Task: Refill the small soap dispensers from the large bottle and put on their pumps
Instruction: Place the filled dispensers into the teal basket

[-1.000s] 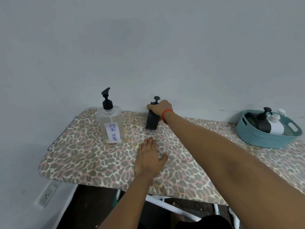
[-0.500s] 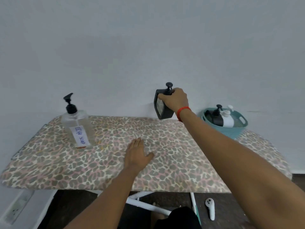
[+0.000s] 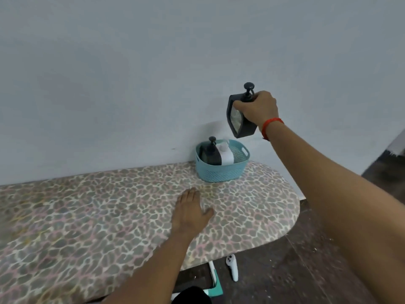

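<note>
My right hand (image 3: pixel 258 108) grips a small black square soap dispenser (image 3: pixel 237 121) by its shoulder, near the black pump on its top. The dispenser hangs tilted in the air, above and a little right of a teal basket (image 3: pixel 221 172). In that basket stand a black dispenser (image 3: pixel 210 153) with its pump on and a white one (image 3: pixel 226 155). My left hand (image 3: pixel 189 212) rests flat, fingers straight, on the leopard-print ironing board (image 3: pixel 87 211). The large clear bottle is out of view.
The basket stands at the board's far right end against the grey wall. Beyond the rounded end is dark floor, where a white controller (image 3: pixel 232 267) lies beside a white and teal board leg (image 3: pixel 213 275).
My right hand has lifted the black dispenser off the board and carried it right, over the basket. The view has swung right, so the large bottle has left the frame. The left hand stays flat.
</note>
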